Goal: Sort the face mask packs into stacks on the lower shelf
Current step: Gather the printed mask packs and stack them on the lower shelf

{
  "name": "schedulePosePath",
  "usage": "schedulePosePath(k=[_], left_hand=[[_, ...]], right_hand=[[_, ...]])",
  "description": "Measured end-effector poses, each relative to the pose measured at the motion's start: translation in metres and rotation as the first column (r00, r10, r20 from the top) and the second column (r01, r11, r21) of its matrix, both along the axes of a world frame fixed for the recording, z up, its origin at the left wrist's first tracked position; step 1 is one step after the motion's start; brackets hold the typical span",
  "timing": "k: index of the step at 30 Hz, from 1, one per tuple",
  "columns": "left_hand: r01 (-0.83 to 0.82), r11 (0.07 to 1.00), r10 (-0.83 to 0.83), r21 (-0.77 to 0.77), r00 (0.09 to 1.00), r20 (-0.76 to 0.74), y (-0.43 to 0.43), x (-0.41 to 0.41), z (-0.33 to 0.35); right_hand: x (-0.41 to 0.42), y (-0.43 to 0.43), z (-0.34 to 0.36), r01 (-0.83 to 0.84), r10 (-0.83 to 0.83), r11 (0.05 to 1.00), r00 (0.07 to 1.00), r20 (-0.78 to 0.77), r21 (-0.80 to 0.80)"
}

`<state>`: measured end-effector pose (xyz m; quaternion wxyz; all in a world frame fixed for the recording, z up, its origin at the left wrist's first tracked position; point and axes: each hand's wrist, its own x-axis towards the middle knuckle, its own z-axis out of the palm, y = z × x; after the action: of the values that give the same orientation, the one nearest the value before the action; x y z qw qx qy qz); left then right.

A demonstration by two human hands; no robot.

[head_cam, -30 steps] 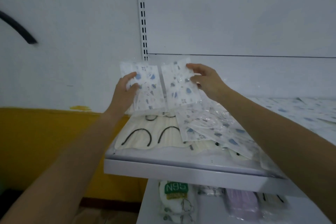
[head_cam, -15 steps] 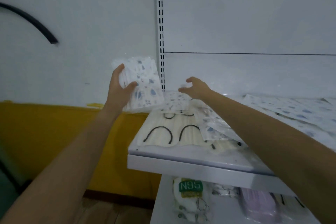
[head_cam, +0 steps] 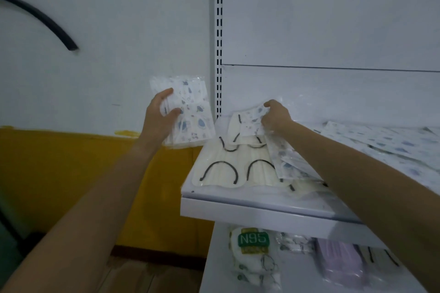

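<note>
Printed pack (head_cam: 190,112) held upright in the air, off the upper shelf's (head_cam: 238,207) left end; left hand (head_cam: 159,119) curled round it, thumb across the front. At its 3 o'clock, right hand (head_cam: 276,116) pinches second pack (head_cam: 251,121), tilted over cream packs (head_cam: 226,169). Lower shelf (head_cam: 219,269), 6 o'clock: N95 pack (head_cam: 253,240), purple pack (head_cam: 340,261).

One blue-printed mask pack (head_cam: 190,112) is held upright left of the upper shelf (head_cam: 238,209); a second printed pack (head_cam: 251,122) tilts over cream packs (head_cam: 221,169) lying there.
</note>
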<state>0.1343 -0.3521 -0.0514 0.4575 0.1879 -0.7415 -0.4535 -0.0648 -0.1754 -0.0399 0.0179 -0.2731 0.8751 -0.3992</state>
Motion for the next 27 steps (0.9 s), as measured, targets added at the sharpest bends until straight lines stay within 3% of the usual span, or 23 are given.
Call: schedulePosePath(k=[3,6,10,13,17,20,24,27], left_hand=[[0.006,1.000,-0.006,-0.006,1.000,0.012,0.004,-0.004,0.003],[0.034,0.999,-0.034,-0.039,0.999,0.018,0.010,-0.008,0.009],[0.099,0.994,-0.099,-0.042,0.995,0.003,0.022,-0.023,0.022],[0.180,0.983,-0.181,-0.026,0.983,-0.038,0.046,-0.042,0.037],[0.368,0.930,-0.363,0.011,0.923,-0.130,0.097,-0.062,0.055],[0.369,0.926,-0.375,-0.077,0.922,-0.096,0.127,-0.071,0.056],[0.301,0.946,-0.313,-0.119,0.945,-0.099,0.134,-0.072,0.046],[0.253,0.958,-0.266,-0.134,0.959,-0.095,0.137,-0.065,0.037]], right_hand=[[-0.002,0.012,-0.001,0.041,-0.041,0.999,0.997,-0.073,0.009],[0.000,0.026,0.009,-0.031,0.009,0.977,0.994,-0.107,-0.211],[0.022,0.050,0.033,-0.163,0.168,0.782,0.985,-0.048,-0.602],[0.037,0.068,0.041,-0.189,0.247,0.703,0.969,-0.014,-0.686],[0.055,0.088,0.042,-0.196,0.122,0.778,0.979,-0.163,-0.596],[0.058,0.108,0.043,-0.225,0.100,0.841,0.958,-0.268,-0.491],[0.039,0.150,0.044,-0.156,0.100,0.925,0.980,-0.174,-0.348],[0.021,0.185,0.039,-0.165,0.162,0.986,0.983,-0.081,-0.030]])
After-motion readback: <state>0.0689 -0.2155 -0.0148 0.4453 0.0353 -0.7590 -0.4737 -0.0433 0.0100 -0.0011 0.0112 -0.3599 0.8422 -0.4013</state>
